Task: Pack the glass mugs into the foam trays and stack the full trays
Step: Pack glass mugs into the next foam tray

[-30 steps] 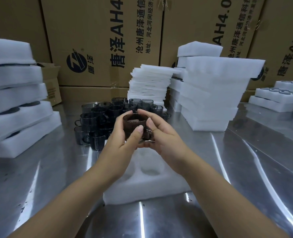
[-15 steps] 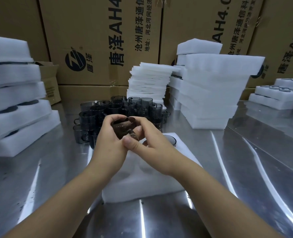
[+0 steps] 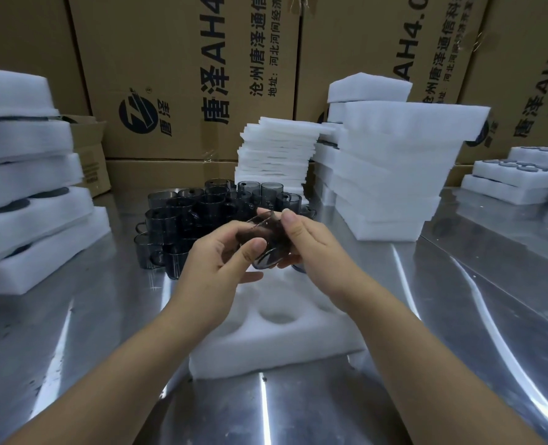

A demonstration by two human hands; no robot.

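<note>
Both my hands on one smoked glass mug (image 3: 267,240), tilted, held above the foam tray (image 3: 275,345): left hand (image 3: 221,268) grips its side, right hand (image 3: 311,245) pinches the rim. Near tray pockets empty. Loose mugs (image 3: 198,216) clustered on the table (image 3: 426,364) behind.

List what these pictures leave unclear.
- Mug, head view: blurred; both hands cover its sides, handle not visible.
- Tray, head view: far pockets hidden behind the left hand and right hand.
- Left stack: cut by the frame edge.
</note>
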